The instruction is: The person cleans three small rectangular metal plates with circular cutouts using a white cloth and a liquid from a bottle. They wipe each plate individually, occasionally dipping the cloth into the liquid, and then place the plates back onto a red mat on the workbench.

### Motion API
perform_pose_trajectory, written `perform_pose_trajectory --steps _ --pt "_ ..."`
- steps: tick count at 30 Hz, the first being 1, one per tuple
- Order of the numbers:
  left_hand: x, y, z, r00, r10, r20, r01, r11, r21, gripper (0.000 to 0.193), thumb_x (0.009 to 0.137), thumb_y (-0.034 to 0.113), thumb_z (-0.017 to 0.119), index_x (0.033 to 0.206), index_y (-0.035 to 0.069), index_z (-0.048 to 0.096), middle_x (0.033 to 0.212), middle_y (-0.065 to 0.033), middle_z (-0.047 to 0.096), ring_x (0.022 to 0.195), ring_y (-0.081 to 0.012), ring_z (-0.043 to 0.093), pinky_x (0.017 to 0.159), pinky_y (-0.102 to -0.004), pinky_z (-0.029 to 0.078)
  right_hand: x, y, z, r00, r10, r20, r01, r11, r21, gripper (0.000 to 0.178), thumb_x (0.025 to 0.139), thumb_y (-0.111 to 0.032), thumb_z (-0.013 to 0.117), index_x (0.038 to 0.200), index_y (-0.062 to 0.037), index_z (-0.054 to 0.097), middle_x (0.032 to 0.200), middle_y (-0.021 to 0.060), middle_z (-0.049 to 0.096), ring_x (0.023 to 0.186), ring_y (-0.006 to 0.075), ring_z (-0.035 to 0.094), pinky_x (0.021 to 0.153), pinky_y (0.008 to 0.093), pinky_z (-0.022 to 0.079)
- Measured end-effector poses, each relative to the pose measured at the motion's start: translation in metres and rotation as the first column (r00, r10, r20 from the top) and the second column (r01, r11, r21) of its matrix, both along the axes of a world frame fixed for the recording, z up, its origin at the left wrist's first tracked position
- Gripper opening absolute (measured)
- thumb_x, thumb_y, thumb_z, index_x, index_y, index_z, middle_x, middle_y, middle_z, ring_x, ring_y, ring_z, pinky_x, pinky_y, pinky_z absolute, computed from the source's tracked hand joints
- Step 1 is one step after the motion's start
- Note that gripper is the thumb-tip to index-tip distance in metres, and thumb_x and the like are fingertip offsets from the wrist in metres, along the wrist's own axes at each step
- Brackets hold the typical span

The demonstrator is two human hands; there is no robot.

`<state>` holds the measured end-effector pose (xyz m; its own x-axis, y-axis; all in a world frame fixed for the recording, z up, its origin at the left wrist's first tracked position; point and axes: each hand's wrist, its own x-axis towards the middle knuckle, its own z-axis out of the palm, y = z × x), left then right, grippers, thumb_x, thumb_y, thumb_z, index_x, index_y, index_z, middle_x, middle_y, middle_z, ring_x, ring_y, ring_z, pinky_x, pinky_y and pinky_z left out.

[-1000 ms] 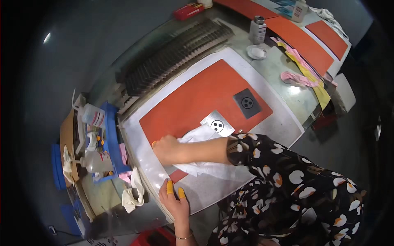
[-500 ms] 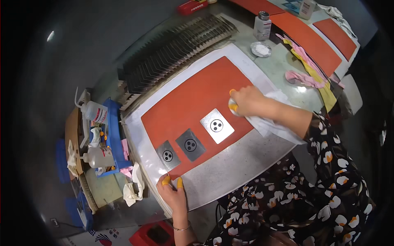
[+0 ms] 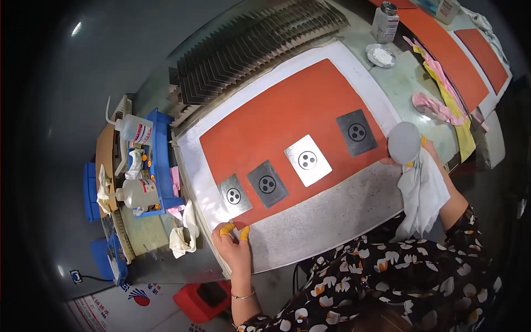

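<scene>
A red rubber-like mat (image 3: 276, 116) lies on white sheeting, with several small metal plates on it. Each plate bears a black ring with three dots. One plate (image 3: 308, 160) shines bright; a darker one (image 3: 357, 133) sits near the mat's right edge. My left hand (image 3: 233, 252) rests at the mat's near left corner, yellow-covered fingertips spread apart, touching the edge. At the right edge my right hand (image 3: 433, 153) grips a round pale pad (image 3: 404, 142), flat face turned up; most fingers are hidden behind it. A white cloth (image 3: 423, 193) hangs beside it, over the forearm.
A rack of upright dark plates (image 3: 254, 52) stands behind the mat. At left, a blue tray (image 3: 160, 160) sits by squeeze bottles (image 3: 138, 193). Far right are a pump bottle (image 3: 385, 22), a dish of white powder (image 3: 380, 55) and pink and yellow cloths (image 3: 437, 108).
My right hand has moved right off the mat's surface, turning the pad face up and uncovering the rightmost dark plate. The white cloth has moved with it. My left hand stays at the corner.
</scene>
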<state>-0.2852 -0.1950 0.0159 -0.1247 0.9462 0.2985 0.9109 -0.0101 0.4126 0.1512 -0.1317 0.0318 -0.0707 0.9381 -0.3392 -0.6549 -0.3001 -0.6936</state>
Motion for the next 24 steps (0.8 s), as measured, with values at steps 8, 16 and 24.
perform_pose_trajectory --steps 8,16,24 --pt "-0.011 0.043 -0.008 1.0 0.019 -0.007 -0.019 0.997 0.069 0.03 0.064 0.006 0.077 0.084 -0.001 0.055 0.095 -0.0136 0.056 0.087 -0.0318 0.052 0.076 -0.0396 0.041 0.005 0.05 -0.017 0.989 0.023 -0.148 -0.03 0.999 -0.042 0.036 0.095 -0.033 0.042 0.113 -0.0032 0.05 0.098 0.0093 0.059 0.085 0.0266 0.063 0.077 0.0559 0.053" --pt "-0.002 0.102 0.024 0.961 0.025 -0.277 -0.053 0.994 -0.091 0.025 0.07 0.016 0.075 0.076 -0.001 0.058 0.074 -0.0127 0.058 0.07 -0.0297 0.057 0.062 -0.0373 0.044 -0.004 0.088 0.031 0.951 0.192 0.244 -0.187 0.981 -0.043 0.031 0.095 -0.036 0.043 0.105 -0.009 0.053 0.088 0.0011 0.059 0.075 0.0081 0.059 0.076 0.0293 0.053" --pt "0.185 0.215 0.053 0.733 -0.68 -0.023 0.664 0.722 -0.193 0.109 0.056 0.037 0.084 0.138 -0.004 0.024 0.14 -0.0234 0.028 0.128 -0.0359 0.029 0.108 -0.0472 0.018 0.033 0.005 0.044 0.924 0.126 0.361 -0.13 0.991 -0.013 0.021 0.09 -0.013 0.049 0.109 -0.0042 0.051 0.089 0.0074 0.06 0.078 0.017 0.062 0.067 0.0277 0.052"
